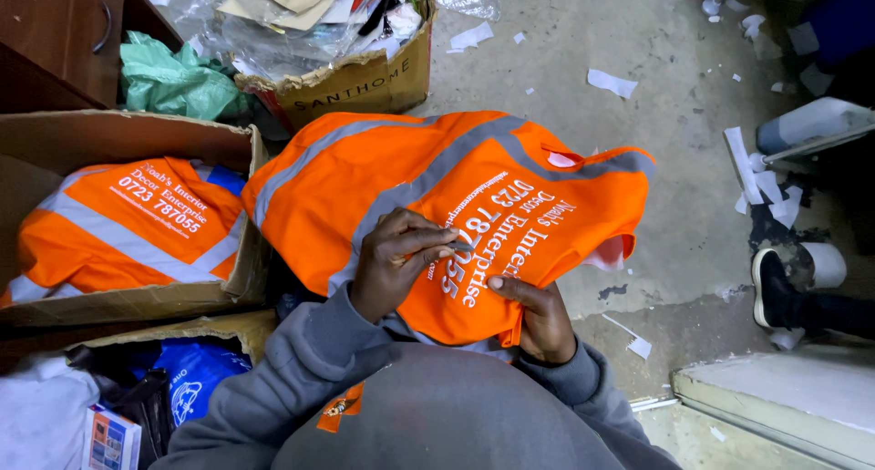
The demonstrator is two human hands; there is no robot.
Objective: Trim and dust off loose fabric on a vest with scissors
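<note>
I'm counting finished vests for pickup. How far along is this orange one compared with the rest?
Done, by the look of it: one folded orange vest with white lettering already lies in the cardboard box. In hand: the left hand works a small thin tool at the white lettering on the vest on the lap, while the right hand holds its edge. Left: this vest is not yet boxed.

Even, soft indoor light falls from above, brightest on the pale concrete floor toward one o'clock. Corners at three and nine o'clock sink into deep shadow. Focus is sharp in the centre, with slight wide-angle bending at the edges. No glare.
</note>
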